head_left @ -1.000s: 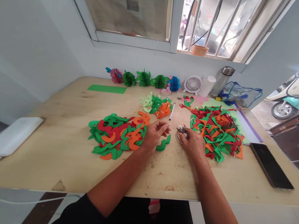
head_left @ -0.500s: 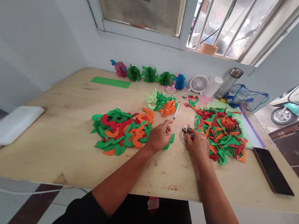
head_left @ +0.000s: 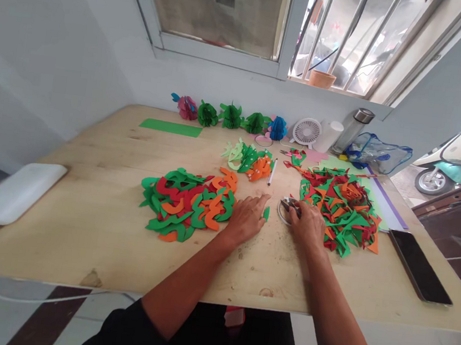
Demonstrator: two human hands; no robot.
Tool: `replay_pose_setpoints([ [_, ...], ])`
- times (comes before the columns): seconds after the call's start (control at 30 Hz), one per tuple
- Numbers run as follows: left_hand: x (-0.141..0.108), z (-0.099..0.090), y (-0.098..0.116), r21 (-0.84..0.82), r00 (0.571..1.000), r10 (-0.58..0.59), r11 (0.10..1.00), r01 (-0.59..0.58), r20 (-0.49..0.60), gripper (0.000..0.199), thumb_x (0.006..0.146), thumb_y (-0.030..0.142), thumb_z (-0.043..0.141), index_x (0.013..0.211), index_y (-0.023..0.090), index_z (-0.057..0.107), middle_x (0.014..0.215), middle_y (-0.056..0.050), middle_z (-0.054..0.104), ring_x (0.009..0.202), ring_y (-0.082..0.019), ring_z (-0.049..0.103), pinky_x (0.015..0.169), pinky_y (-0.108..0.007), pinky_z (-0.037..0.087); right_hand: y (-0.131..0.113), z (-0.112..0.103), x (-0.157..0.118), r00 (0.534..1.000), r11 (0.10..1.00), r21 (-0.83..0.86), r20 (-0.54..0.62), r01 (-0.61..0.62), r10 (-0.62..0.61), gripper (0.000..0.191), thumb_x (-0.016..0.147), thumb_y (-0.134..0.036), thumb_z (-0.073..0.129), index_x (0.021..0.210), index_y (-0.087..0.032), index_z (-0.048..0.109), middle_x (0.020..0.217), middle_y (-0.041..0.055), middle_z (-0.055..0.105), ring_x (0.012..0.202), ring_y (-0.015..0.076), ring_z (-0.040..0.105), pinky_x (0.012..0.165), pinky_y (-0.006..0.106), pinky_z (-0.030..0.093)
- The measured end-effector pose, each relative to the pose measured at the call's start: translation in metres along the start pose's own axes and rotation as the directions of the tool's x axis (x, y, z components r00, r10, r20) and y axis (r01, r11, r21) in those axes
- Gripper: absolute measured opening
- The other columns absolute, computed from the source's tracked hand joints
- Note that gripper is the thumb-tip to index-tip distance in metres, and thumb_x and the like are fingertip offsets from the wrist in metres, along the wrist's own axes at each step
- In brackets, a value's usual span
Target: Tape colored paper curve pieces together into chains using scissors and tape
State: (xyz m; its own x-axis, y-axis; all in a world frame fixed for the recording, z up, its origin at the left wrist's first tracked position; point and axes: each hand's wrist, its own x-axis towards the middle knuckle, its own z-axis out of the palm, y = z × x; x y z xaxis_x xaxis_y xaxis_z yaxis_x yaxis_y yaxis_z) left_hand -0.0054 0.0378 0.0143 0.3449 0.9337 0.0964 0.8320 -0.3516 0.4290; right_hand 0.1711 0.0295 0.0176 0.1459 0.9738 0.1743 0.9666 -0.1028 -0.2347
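My left hand (head_left: 247, 218) lies on the table with its fingers stretched forward. A green paper piece (head_left: 266, 213) peeks out beside its fingers, mostly covered. My right hand (head_left: 309, 223) is closed around a small dark pointed tool (head_left: 289, 203), held low over the table; whether it is scissors or pliers I cannot tell. Under the tool's tip is a whitish ring (head_left: 279, 211). To the left of my left hand spreads a pile of curvy green, red and orange paper cut-outs (head_left: 185, 198). Jagged paper scraps (head_left: 346, 209) are heaped right of my right hand.
Folded paper figures (head_left: 231, 116) line the wall, with a small white fan (head_left: 306, 131) and a glass bottle (head_left: 351, 132). A pen (head_left: 272, 173) lies beyond my hands. A phone (head_left: 420, 267) lies at right, a white power bank (head_left: 13, 193) at left.
My left hand has flattened, its fingers going from curled to stretched forward, and covers more of the green paper piece. My right hand has barely moved, still holding the dark tool.
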Motion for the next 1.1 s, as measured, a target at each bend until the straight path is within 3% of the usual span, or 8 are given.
replay_pose_setpoints([
  [0.2,0.000,0.001,0.003,0.031,1.000,-0.004,1.000,0.004,0.014,0.055,0.077,0.015,0.054,0.130,0.021,0.044,0.100,-0.008,0.064,0.102,-0.024,0.055,0.085,-0.034,0.042,0.004,0.004,0.001,0.982,0.993,0.067,-0.165,0.100,-0.088,0.025,0.086,-0.036,0.048,0.091,-0.018,0.066,0.087,0.0072,0.067,0.087,0.0227,0.054,0.075,0.031,0.037],
  [0.3,0.001,0.000,0.004,0.016,1.000,-0.025,1.000,0.025,0.017,0.056,0.077,0.015,0.055,0.131,0.021,0.042,0.100,-0.008,0.064,0.103,-0.024,0.055,0.086,-0.033,0.041,-0.002,0.008,0.000,0.959,0.964,0.141,-0.210,0.224,-0.192,0.023,0.086,-0.033,0.048,0.088,-0.019,0.065,0.085,0.0069,0.067,0.084,0.0213,0.054,0.076,0.031,0.038],
  [0.47,0.000,-0.002,0.004,-0.007,0.999,-0.052,0.999,0.052,0.015,0.056,0.078,0.018,0.056,0.131,0.022,0.040,0.112,-0.008,0.062,0.106,-0.023,0.055,0.087,-0.032,0.042,-0.014,0.015,-0.004,0.912,0.894,0.186,-0.135,0.407,-0.387,0.019,0.085,-0.024,0.047,0.089,-0.019,0.065,0.088,0.0076,0.066,0.091,0.0209,0.056,0.083,0.031,0.039],
  [0.67,0.000,-0.006,0.003,-0.084,0.995,-0.086,0.992,0.090,0.055,0.058,0.078,0.017,0.054,0.133,0.024,0.035,0.102,-0.006,0.064,0.100,-0.020,0.059,0.084,-0.029,0.042,-0.019,0.017,-0.004,0.913,0.903,0.143,-0.109,0.406,-0.393,0.021,0.084,-0.021,0.047,0.095,-0.019,0.064,0.091,0.0080,0.067,0.096,0.0222,0.055,0.086,0.033,0.037],
  [0.83,0.001,-0.013,-0.004,-0.183,0.988,-0.118,0.974,0.135,0.101,0.060,0.080,0.013,0.049,0.136,0.024,0.032,0.092,-0.003,0.065,0.095,-0.017,0.060,0.081,-0.025,0.042,-0.030,0.008,-0.002,0.913,0.910,0.083,0.012,0.406,-0.409,0.026,0.081,-0.018,0.048,0.101,-0.018,0.065,0.096,0.0084,0.067,0.097,0.0223,0.054,0.087,0.033,0.036],
  [1.0,-0.002,-0.009,-0.008,-0.171,0.997,-0.003,0.985,0.016,0.078,0.064,0.076,0.012,0.050,0.136,0.024,0.031,0.101,-0.006,0.064,0.098,-0.020,0.059,0.080,-0.027,0.043,-0.046,-0.003,-0.001,0.907,0.915,-0.058,0.171,0.399,-0.385,0.032,0.080,-0.018,0.048,0.108,-0.020,0.064,0.102,0.0082,0.067,0.096,0.0232,0.053,0.086,0.033,0.035],
  [1.1,-0.004,-0.006,-0.007,-0.123,0.998,0.016,0.992,-0.009,0.053,0.063,0.076,0.008,0.047,0.135,0.022,0.033,0.106,-0.010,0.062,0.099,-0.023,0.058,0.079,-0.030,0.044,-0.050,-0.005,0.000,0.910,0.914,-0.112,0.201,0.389,-0.363,0.031,0.080,-0.017,0.048,0.107,-0.020,0.064,0.099,0.0078,0.068,0.095,0.0232,0.054,0.084,0.033,0.035],
])
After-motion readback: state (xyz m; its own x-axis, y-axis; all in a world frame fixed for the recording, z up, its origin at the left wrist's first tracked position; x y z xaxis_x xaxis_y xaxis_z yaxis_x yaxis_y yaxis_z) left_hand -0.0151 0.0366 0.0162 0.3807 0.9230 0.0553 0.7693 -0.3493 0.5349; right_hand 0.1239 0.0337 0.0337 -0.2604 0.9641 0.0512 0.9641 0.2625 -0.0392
